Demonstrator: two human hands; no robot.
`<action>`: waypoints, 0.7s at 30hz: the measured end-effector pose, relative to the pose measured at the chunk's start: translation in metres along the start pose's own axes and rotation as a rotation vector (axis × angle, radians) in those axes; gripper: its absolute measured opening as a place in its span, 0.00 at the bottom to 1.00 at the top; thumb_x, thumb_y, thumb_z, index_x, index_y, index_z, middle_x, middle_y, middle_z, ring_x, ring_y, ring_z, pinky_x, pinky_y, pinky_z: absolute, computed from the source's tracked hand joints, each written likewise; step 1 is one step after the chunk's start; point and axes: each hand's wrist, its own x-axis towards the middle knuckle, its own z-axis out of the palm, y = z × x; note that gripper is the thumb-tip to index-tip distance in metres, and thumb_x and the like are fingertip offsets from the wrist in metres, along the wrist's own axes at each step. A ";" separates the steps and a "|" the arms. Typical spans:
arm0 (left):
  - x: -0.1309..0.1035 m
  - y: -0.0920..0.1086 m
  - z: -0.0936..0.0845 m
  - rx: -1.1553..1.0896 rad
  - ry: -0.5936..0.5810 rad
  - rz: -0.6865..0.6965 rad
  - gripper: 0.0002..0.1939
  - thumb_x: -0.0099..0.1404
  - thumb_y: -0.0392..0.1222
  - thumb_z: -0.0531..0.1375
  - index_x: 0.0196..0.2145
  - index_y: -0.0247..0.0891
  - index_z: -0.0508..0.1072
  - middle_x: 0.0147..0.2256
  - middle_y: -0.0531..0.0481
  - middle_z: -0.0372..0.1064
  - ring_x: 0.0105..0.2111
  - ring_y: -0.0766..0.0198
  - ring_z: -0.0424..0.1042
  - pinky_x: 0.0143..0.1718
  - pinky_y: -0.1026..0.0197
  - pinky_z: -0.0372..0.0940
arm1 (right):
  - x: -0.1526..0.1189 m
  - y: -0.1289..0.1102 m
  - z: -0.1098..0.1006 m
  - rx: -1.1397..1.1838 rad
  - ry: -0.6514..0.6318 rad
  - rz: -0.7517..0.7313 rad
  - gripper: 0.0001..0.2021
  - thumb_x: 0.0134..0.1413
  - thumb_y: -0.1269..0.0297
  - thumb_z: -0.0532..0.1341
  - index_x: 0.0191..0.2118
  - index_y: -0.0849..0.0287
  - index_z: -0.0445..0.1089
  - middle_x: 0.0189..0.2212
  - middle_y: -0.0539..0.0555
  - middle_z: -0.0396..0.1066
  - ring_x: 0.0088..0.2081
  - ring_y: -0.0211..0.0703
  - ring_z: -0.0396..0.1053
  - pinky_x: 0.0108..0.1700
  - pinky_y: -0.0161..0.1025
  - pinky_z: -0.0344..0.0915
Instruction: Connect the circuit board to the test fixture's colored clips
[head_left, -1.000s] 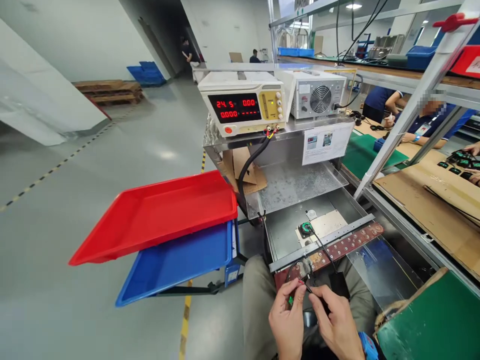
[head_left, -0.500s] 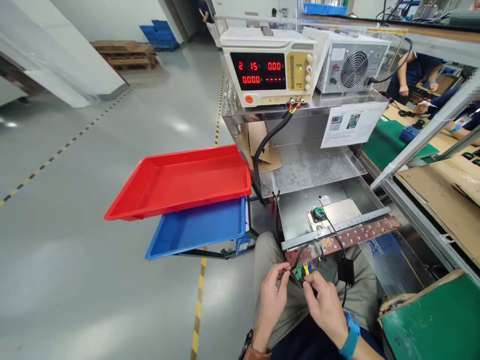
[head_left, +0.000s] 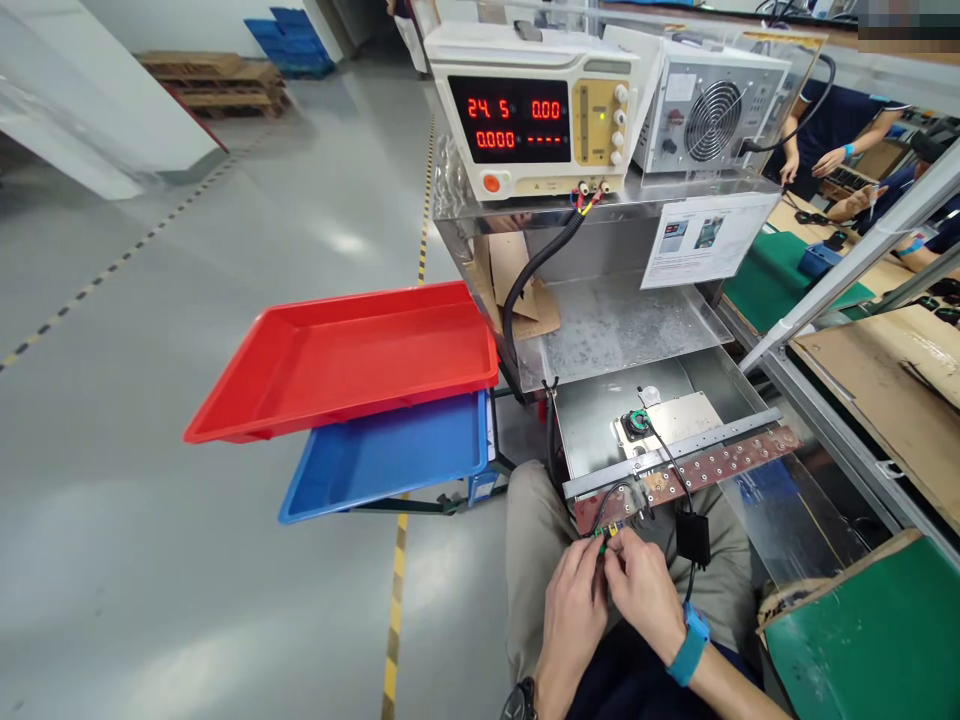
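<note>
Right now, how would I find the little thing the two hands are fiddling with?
Start at the cream power supply with red numbers, then drop down to the brown strip studded with screws. Just below its left end, the left hand and right hand pinch a tiny connector; it alone shows green and yellow.

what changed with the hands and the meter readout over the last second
The left hand closed in on the right hand; half a second ago they were apart, now both pinch the small green and yellow connector. The power supply display dipped from 24.5 and is back at 24.5. The red tray and blue tray are unchanged.
</note>
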 end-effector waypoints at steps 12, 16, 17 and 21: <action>0.010 0.000 -0.003 0.104 0.041 0.071 0.17 0.66 0.31 0.52 0.49 0.37 0.74 0.43 0.42 0.77 0.42 0.57 0.78 0.43 0.58 0.76 | 0.002 0.006 0.009 -0.005 0.041 -0.020 0.10 0.62 0.70 0.48 0.34 0.57 0.64 0.27 0.52 0.72 0.30 0.44 0.71 0.34 0.36 0.55; 0.010 -0.012 0.003 0.140 0.070 0.124 0.17 0.64 0.31 0.52 0.48 0.36 0.75 0.42 0.42 0.78 0.40 0.58 0.79 0.40 0.61 0.76 | 0.006 0.007 0.011 -0.010 0.041 -0.035 0.10 0.63 0.69 0.48 0.33 0.56 0.64 0.27 0.52 0.73 0.30 0.44 0.73 0.34 0.36 0.56; 0.010 -0.016 0.006 0.148 0.086 0.140 0.17 0.64 0.31 0.52 0.47 0.36 0.75 0.42 0.42 0.78 0.40 0.58 0.79 0.39 0.61 0.76 | 0.007 0.008 0.012 -0.010 0.039 -0.043 0.10 0.62 0.69 0.48 0.33 0.56 0.65 0.26 0.52 0.73 0.30 0.44 0.73 0.34 0.35 0.56; 0.008 -0.032 0.019 0.141 0.122 0.166 0.17 0.63 0.32 0.52 0.46 0.37 0.75 0.40 0.43 0.78 0.38 0.58 0.79 0.38 0.62 0.76 | 0.010 0.016 0.019 -0.004 0.062 -0.073 0.10 0.62 0.68 0.50 0.33 0.57 0.66 0.25 0.53 0.72 0.29 0.43 0.73 0.32 0.33 0.57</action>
